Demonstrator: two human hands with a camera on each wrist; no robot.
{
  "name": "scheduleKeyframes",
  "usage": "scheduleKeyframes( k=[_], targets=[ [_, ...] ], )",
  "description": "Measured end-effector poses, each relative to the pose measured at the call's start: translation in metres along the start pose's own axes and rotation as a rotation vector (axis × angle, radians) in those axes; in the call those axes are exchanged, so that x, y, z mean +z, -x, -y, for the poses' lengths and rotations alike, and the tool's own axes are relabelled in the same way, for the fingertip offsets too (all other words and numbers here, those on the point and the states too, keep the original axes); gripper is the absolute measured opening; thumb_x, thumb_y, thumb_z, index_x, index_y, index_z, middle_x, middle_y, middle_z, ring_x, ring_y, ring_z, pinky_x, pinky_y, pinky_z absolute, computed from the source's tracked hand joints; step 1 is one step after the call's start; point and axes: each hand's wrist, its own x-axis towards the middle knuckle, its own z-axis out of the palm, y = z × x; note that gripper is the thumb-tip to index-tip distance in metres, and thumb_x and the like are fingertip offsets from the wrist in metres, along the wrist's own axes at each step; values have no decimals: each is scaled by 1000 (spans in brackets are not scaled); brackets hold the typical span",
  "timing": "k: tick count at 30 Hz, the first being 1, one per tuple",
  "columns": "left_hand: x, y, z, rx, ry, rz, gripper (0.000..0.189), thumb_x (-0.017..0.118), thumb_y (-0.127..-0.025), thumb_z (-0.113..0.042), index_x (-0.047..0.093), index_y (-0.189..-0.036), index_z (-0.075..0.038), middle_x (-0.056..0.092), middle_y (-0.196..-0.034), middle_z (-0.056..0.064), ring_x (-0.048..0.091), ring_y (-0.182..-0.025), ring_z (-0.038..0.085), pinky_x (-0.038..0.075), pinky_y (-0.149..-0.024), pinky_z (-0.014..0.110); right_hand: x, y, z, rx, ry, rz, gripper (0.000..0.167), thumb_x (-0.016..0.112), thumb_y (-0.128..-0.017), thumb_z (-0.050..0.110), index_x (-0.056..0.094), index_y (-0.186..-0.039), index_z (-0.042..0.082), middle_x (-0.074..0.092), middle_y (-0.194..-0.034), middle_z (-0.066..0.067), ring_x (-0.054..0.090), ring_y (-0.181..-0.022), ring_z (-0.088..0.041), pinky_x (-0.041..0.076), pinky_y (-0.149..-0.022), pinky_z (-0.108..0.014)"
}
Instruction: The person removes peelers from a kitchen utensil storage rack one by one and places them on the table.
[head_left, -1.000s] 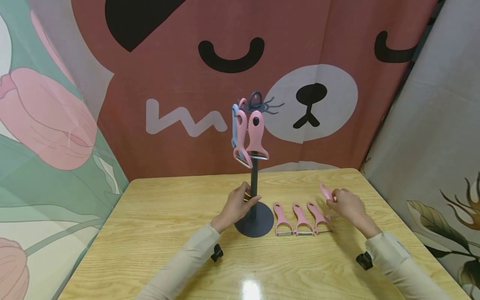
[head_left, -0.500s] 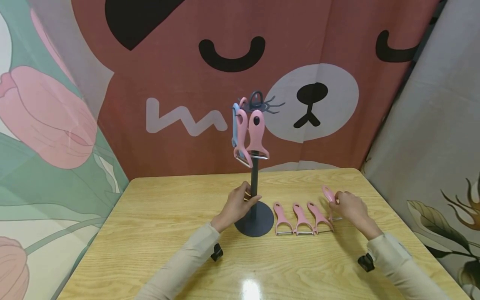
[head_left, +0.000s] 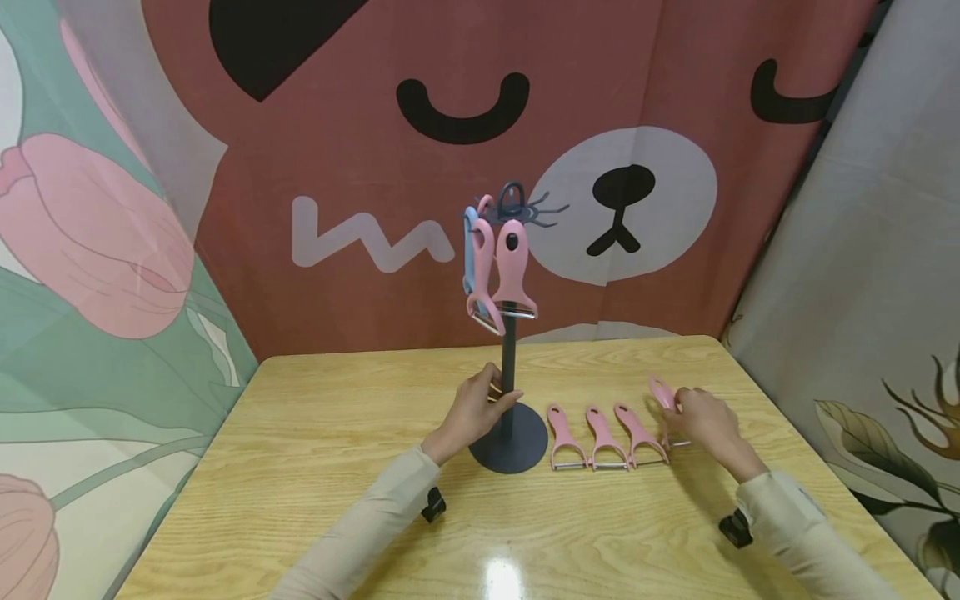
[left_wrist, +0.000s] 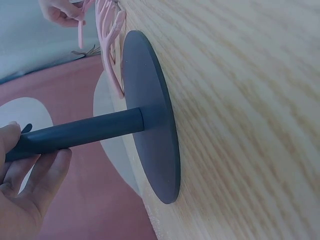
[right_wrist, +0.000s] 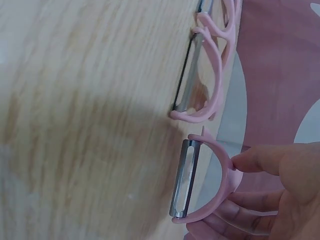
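My left hand [head_left: 472,414] grips the dark post [left_wrist: 82,134] of a hook stand just above its round base [head_left: 525,450]. On the stand's hooks hang several peelers, among them a pink peeler [head_left: 512,262] in front and a blue peeler [head_left: 469,250] at the left. To the right, my right hand [head_left: 705,421] pinches a pink peeler [right_wrist: 227,182] by its handle between thumb and fingers. Its blade end is down close to the table top. Left of it three pink peelers [head_left: 600,437] lie in a row, handles pointing away from me.
The wooden table [head_left: 322,467] carries the stand and the peelers. Bare hooks [head_left: 551,212] stick out at the stand's right side. A printed curtain [head_left: 337,167] hangs behind the table's far edge, and a grey curtain [head_left: 847,225] hangs at the right.
My right hand has moved slightly right and toward me, lowering the pinched peeler closer to the table. My left hand has stayed on the post.
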Motion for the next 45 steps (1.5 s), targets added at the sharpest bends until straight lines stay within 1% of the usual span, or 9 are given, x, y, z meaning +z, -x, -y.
scheduleKeyframes(
  k=[7,13,18,21,24,28,31,37,45],
  targets=[
    [1,0,2,22,-2,-7,21,69,-95,-20,53,-100,-8,62,-88,3,70,-81,18,56,-65,21,5,1,-6,36,-10,32,41,58,-98,36,47,-68,11,41,-63,-5,38,-52,-18,31,-46,-31],
    [1,0,3,24,-5,-9,21,69,-95,-21,53,-100,-8,62,-88,3,70,-81,16,56,-65,21,7,0,-9,53,-12,54,36,57,-98,32,49,-70,11,43,-64,-6,38,-54,-19,31,-47,-32],
    [1,0,2,24,-1,-9,21,69,-95,-21,53,-100,-8,62,-88,3,69,-81,16,56,-65,21,9,1,-13,32,-7,45,35,58,-97,30,51,-69,10,45,-64,-5,39,-54,-19,31,-47,-32],
    [1,0,2,15,-4,-7,22,69,-95,-21,53,-100,-8,62,-88,3,69,-81,16,56,-65,21,11,2,-14,14,-15,27,37,57,-98,32,53,-69,10,47,-63,-5,41,-53,-19,31,-46,-32],
    [1,0,3,3,-6,-2,21,69,-95,-21,53,-101,-8,62,-89,2,69,-81,16,56,-65,20,13,4,-15,13,-23,18,41,54,-100,37,55,-69,10,48,-62,-4,41,-52,-19,30,-45,-31],
    [1,0,3,-3,-7,0,22,69,-95,-21,53,-101,-8,62,-89,2,69,-82,16,56,-65,20,16,5,-15,26,-16,42,38,55,-99,30,54,-66,12,44,-60,-3,37,-50,-17,28,-45,-28],
    [1,0,2,-3,-6,0,22,69,-95,-21,53,-101,-8,62,-89,2,69,-82,16,56,-65,21,16,5,-15,33,-6,59,33,58,-97,24,51,-67,12,39,-60,-3,33,-52,-16,26,-47,-28],
    [1,0,1,-7,-8,0,22,69,-95,-21,53,-101,-8,62,-89,2,69,-82,16,56,-65,20,15,5,-15,36,1,60,33,57,-96,23,47,-66,12,36,-60,-3,31,-53,-15,25,-47,-29],
    [1,0,1,-15,-11,0,22,69,-95,-21,53,-100,-8,62,-89,3,69,-82,16,55,-65,20,15,6,-16,40,-2,75,32,57,-96,24,48,-67,12,37,-60,-3,32,-53,-16,27,-48,-29]
  ],
)
